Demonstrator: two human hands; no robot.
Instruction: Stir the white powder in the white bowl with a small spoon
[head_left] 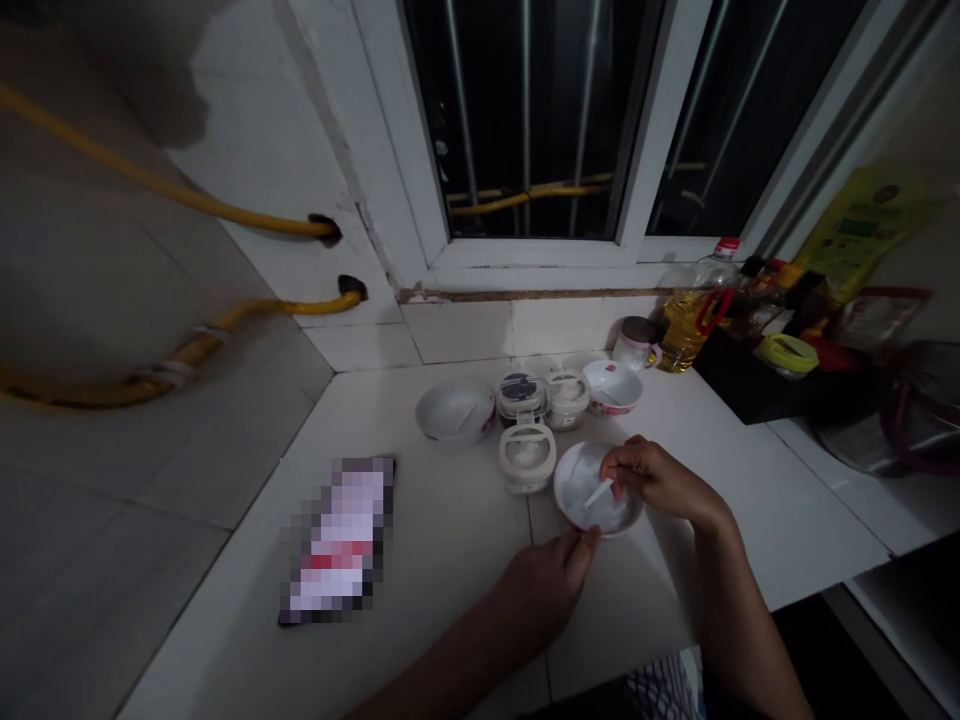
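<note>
A white bowl point(581, 500) with a pink rim sits near the front of the white counter point(442, 560). My left hand point(547, 580) rests against the bowl's near-left rim, fingers pinched on it. Over the bowl's right side, my right hand point(652, 478) holds a small white spoon point(598, 493) whose tip dips into the white contents. Just left of the bowl stands a small white lidded container point(527, 455).
Behind stand another white bowl point(454, 410), two small jars point(541, 397), a pink-rimmed bowl point(613, 386) and a cup point(636, 345). An oil bottle point(686, 325) and packets crowd the right. A flat blurred item point(339, 540) lies at the left. Yellow hoses point(172, 190) run along the wall.
</note>
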